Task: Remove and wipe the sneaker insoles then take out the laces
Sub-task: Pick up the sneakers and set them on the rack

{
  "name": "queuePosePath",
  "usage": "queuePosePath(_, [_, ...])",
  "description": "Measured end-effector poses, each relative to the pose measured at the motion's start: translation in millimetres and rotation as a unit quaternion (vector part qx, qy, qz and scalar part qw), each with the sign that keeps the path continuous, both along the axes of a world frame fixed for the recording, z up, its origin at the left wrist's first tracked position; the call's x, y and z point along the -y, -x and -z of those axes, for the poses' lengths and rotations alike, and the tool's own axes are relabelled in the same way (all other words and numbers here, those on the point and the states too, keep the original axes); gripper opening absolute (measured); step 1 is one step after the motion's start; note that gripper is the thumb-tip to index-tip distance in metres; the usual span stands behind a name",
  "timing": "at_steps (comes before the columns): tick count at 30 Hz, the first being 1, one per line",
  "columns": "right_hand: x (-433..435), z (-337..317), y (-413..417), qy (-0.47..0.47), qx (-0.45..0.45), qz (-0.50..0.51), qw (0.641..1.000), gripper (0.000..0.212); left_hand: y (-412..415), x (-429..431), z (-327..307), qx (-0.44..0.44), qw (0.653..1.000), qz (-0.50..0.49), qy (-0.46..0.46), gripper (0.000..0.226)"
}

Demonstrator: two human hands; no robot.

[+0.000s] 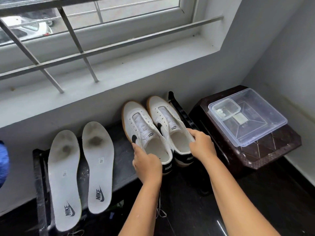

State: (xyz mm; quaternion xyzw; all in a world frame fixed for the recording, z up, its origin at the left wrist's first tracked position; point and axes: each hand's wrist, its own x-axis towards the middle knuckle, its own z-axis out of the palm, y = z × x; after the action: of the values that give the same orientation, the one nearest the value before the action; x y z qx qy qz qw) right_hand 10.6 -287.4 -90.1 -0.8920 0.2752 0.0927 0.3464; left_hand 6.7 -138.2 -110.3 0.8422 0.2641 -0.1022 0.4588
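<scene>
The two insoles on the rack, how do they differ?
The left insole lies nearer the camera; the right insole sits farther back. The left insole's dark stain is fainter, the right insole's darker and larger. Both are white, face up, with a logo at the heel, side by side.

Only the person's two arms and hands show, coming up from the bottom edge of the view. Both forearms are bare as far as they can be seen, with no sleeve or cuff on either. The left hand (147, 165) has no ring, glove or bandage on the parts that show, and its wrist carries no watch or band. The right hand (202, 144) is likewise bare, with a plain wrist. Fingernails are too small to judge.
</scene>
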Motion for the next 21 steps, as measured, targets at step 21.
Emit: queuePosePath(21, [5.7,6.8,2.1,-0.009,0.035,0.031,0.999,0.054,4.7,8.1,-2.2,0.010,0.999,-0.031,0.001,0.065])
